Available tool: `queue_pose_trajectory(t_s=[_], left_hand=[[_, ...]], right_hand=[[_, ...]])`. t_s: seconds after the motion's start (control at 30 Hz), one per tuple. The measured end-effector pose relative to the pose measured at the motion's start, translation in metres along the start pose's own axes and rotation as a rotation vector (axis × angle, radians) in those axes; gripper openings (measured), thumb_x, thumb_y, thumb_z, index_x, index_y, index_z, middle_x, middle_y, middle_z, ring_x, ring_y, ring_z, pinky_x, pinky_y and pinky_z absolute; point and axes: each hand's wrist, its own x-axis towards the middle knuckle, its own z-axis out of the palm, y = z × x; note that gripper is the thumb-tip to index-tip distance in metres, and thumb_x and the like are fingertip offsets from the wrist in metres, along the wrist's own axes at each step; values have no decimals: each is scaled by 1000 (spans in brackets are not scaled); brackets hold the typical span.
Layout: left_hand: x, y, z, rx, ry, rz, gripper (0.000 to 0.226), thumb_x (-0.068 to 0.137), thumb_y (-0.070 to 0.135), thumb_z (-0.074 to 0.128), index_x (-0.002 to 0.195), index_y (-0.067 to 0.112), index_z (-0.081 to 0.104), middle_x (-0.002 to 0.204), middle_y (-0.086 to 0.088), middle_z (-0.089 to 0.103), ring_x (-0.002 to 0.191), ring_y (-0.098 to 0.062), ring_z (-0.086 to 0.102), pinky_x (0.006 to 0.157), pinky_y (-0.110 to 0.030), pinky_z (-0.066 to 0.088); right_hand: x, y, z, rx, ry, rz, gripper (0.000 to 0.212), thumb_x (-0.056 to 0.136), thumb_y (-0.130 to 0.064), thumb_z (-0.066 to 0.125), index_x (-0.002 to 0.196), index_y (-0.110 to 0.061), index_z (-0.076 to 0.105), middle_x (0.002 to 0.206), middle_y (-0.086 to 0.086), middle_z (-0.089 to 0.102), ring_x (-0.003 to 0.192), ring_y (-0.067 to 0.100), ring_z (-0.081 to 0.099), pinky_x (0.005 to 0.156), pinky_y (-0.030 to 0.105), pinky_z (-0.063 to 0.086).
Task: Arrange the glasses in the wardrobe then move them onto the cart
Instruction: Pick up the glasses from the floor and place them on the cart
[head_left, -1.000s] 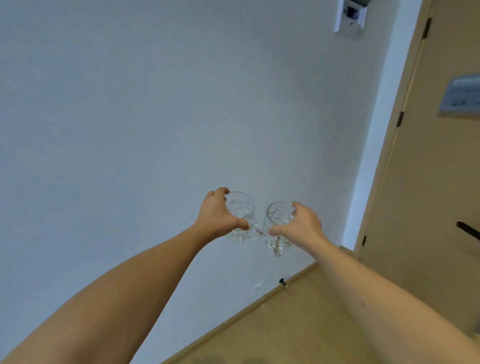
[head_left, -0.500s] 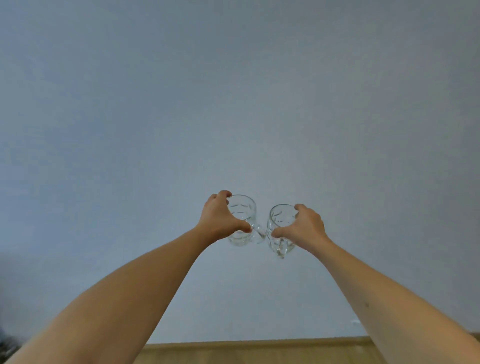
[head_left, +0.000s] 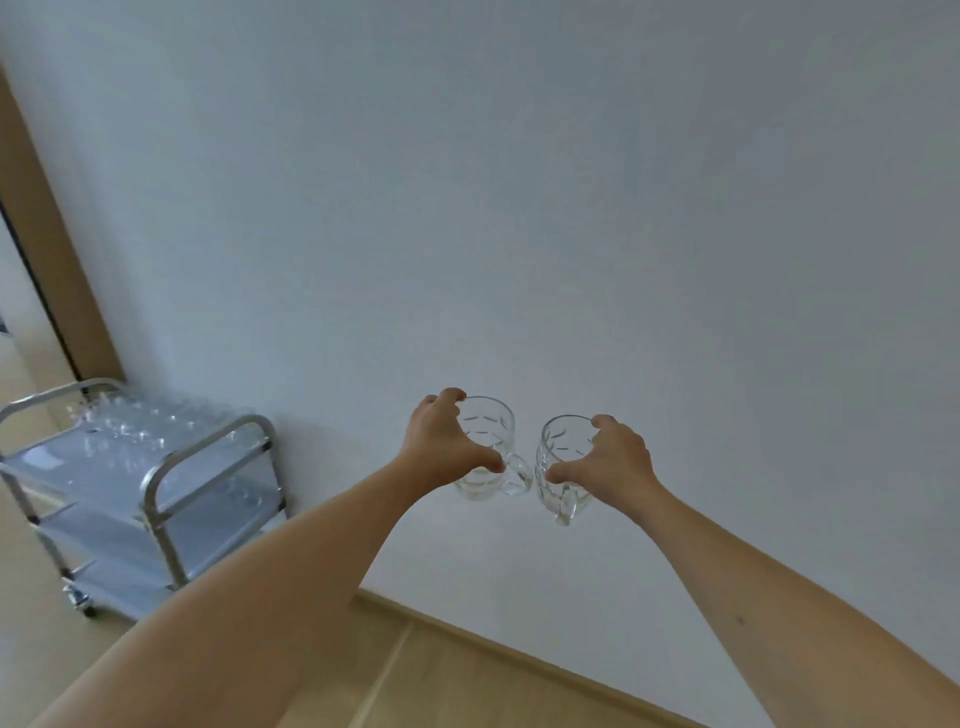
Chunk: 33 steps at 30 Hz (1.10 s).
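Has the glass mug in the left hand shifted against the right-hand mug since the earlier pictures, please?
No. The left hand grips its glass mug just left of, slightly higher than, the right hand's mug, as before; only the background changed, the cart now showing.

**Lighting / img quality**

We see soft, even, cool light; wall (head_left: 571, 208) goes grayer toward top right. Faint shadows only. Wide-angle bends the edges. Glasses on cart (head_left: 156, 467) smeared w/ blur; glints on both mugs.

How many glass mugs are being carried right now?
2: one mug held in the left hand, the other mug in the right hand. More glassware sits blurred on the cart, uncountable.
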Motion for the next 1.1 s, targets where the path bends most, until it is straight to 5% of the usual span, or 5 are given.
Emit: queue_pose_trajectory(t_s=[0.3,0.4,0.8,1.1], left_hand=[[-16,-148,-150,134,148,-216,115,45,45,95,145,19,43,132,-2,53,116,-20,54,92,-33,48],[-26,-185,-189,146,215,-290,116,45,45,96,145,18,45,131,-2,56,118,-21,54,95,-34,48],[-41,-333,-329,196,496,-573,114,45,33,99,144,18,45,130,-6,50,108,-17,42,85,-29,41],[8,-420,-410,244,629,-707,109,43,36,97,140,18,49,121,-1,56,108,-21,53,83,-30,46]], right_hand=[[-4,-143,164,71,-251,-177,111,51,-47,94,143,-10,45,126,7,56,114,25,55,93,38,52],[-10,-187,211,78,-324,-248,103,52,-46,94,137,-9,48,109,0,52,102,21,54,89,38,53],[3,-338,410,119,-600,-522,90,46,-52,94,120,-19,54,106,-6,60,93,14,57,76,26,49],[49,-451,532,120,-744,-625,112,48,-51,97,138,-8,47,125,7,62,115,24,58,98,37,52]])
